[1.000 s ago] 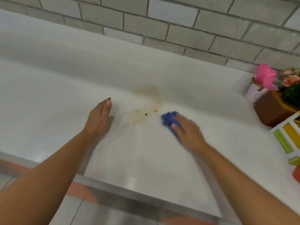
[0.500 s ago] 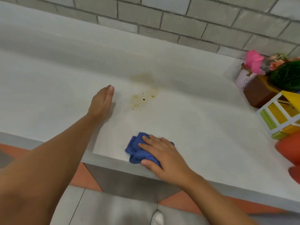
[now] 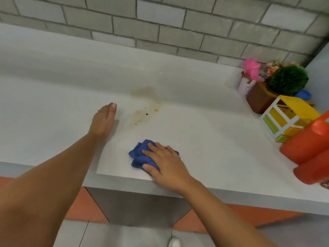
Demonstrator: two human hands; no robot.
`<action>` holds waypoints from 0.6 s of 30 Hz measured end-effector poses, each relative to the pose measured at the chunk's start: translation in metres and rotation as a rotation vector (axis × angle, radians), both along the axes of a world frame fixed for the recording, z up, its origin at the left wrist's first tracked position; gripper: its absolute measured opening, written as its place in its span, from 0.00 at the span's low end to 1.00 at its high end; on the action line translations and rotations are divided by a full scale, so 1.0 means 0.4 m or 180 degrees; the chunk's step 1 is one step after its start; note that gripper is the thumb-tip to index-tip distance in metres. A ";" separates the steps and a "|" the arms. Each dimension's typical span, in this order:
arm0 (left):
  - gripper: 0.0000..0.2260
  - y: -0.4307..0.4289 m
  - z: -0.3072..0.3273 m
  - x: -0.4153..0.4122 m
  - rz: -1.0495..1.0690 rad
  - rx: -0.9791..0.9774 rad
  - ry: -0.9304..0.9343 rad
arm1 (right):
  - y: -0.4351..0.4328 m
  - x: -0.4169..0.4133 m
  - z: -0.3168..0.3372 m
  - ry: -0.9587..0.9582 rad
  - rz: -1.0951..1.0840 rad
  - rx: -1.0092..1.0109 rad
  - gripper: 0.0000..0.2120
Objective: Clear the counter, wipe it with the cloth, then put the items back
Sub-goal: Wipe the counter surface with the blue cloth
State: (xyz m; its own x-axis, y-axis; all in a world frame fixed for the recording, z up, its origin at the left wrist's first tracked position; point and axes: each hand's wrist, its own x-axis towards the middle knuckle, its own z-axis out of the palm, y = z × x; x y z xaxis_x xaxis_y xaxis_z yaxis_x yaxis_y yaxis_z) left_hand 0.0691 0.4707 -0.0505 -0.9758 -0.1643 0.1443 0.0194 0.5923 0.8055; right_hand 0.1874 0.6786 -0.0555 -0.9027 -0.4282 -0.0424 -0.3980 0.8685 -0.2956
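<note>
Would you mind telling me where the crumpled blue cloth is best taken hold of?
Pinch the bunched folds at the left end of the crumpled blue cloth, from above. It lies low on the white counter, and the right hand presses flat on its right part, leaving that end bare.

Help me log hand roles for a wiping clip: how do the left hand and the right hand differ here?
The left hand rests on bare counter, holding nothing; the right hand presses on the blue cloth. The left hand lies farther back, beside the brownish stain; the right hand sits near the front edge. Both lie on the counter with fingers fairly straight.
</note>
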 end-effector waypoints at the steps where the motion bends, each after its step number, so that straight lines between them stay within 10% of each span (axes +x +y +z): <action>1: 0.23 0.000 0.001 0.000 -0.0015 -0.0006 0.0011 | 0.036 -0.008 0.000 -0.0025 -0.0125 -0.0084 0.29; 9: 0.23 -0.003 -0.003 -0.003 -0.0067 0.0184 -0.0018 | 0.262 -0.238 -0.004 0.0284 -0.2025 0.0338 0.21; 18: 0.24 -0.007 -0.010 -0.021 0.0066 0.0393 -0.0100 | -0.054 -0.093 0.002 0.0106 0.0005 0.0060 0.26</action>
State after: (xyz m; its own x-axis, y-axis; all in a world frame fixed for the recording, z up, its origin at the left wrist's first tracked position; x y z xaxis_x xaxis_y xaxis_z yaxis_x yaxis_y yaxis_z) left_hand 0.0608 0.4679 -0.0547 -0.9757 -0.1990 0.0912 -0.0181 0.4887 0.8723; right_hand 0.1503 0.6569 -0.0548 -0.9031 -0.4290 -0.0205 -0.4087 0.8731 -0.2657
